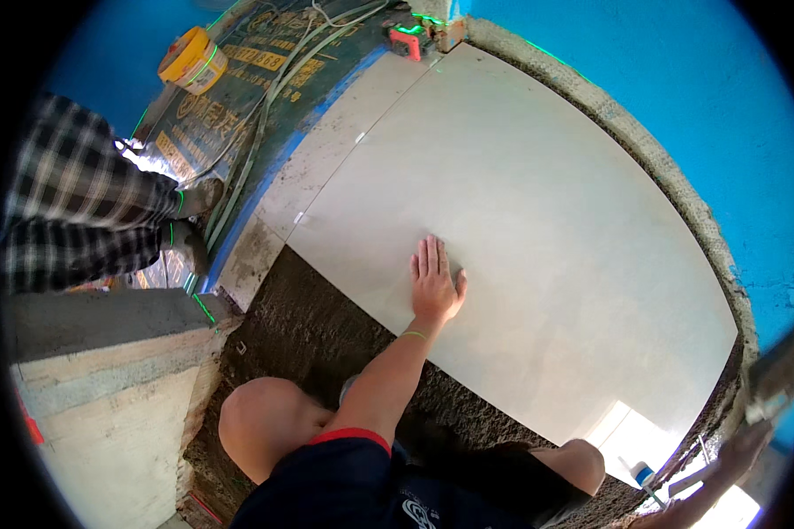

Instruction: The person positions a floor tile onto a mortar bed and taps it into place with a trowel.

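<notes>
My left hand [438, 286] lies flat on a large pale grey floor tile [538, 203], fingers stretched out and thumb apart. The tile rests over dark, rough mortar [318, 309], which shows along its near edge. Over at the far right my right hand [743, 448] is raised past the tile's corner, closed around a blurred, grey-brown tool [783, 366] whose kind I cannot make out. A small blue-and-white object [644, 474] shows near the tile's right corner. White spacers [299, 218] sit in the joint with the neighbouring tile strip [273, 198].
A person in plaid trousers [88, 203] stands at the left, beside cables [260, 123] on printed sheeting. A yellow bucket [192, 62] stands behind. A red-and-black device [408, 40] sits at the tile's far corner. Blue walls [679, 97] curve around, and green light lines cross them.
</notes>
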Demonstrator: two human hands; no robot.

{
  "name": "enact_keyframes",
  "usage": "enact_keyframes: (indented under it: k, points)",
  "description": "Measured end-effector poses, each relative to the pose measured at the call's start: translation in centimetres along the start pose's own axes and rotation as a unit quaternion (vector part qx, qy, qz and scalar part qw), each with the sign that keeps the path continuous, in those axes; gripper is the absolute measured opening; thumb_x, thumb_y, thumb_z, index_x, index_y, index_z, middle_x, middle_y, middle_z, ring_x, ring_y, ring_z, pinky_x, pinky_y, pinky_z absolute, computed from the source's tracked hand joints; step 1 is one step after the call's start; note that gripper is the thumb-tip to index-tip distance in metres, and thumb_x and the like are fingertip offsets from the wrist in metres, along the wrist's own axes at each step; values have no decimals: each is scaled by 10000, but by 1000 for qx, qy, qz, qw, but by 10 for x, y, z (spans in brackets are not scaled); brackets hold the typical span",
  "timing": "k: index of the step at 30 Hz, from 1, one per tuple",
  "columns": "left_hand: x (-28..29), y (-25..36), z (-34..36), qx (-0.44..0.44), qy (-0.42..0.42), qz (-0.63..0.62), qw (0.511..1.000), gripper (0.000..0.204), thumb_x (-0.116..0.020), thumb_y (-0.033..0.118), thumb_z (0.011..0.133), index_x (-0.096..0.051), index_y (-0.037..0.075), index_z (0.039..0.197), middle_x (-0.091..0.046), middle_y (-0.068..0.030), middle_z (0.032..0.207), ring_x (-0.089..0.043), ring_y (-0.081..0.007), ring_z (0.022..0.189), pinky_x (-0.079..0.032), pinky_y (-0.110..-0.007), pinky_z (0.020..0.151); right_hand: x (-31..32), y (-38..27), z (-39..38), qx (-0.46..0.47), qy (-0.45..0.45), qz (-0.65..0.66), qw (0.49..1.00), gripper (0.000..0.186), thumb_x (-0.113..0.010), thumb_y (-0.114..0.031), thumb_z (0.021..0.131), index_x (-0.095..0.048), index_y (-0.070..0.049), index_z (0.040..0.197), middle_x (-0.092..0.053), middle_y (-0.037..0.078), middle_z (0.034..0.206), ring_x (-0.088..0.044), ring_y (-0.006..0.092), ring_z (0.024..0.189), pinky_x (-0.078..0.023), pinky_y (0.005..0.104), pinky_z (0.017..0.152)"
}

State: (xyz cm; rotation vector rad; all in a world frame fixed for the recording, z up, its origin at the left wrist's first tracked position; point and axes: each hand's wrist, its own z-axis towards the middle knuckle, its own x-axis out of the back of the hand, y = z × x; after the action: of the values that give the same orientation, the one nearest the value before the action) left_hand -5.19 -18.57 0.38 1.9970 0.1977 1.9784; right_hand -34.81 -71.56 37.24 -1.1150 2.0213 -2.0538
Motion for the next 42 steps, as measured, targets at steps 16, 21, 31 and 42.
enact_keyframes:
  k: [16,21,31,42]
  points:
    - [-35,85,-28,49,-20,37,998,848,-443,508,923,-205,-67,1501,-159,-267,1575,-110,-383,1481,-103,-499,1194,-408,191,43,-32,-253,-226,940,474,-429,-423,991,-584,-21,794,-550,88,594,-560,200,512,-441,402,440]
    - [-39,91,-28,33,30,54,998,841,-468,485,923,-212,-77,1493,-163,-275,1570,-125,-394,1474,-119,-516,1185,-389,137,4,-212,-293,-79,929,530,-517,-561,937,-549,-92,693,-487,7,538,-461,135,422,-381,316,393]
    - [-36,95,-27,34,6,75,997,823,-434,476,951,-180,-89,1493,-122,-263,1582,-88,-391,1481,-101,-512,1188,-161,-38,-41,3,51,153,987,496,-379,-589,998,-485,-165,763,-361,-60,559,-316,38,431,-251,211,395]
    - [-52,85,-30,12,20,98,995,832,-441,488,949,-180,-82,1497,-196,-245,1573,-120,-363,1483,-88,-493,1200,-331,163,-31,-250,-278,-85,923,309,-437,-304,1013,-564,-41,912,-532,27,634,-493,154,515,-394,339,424]
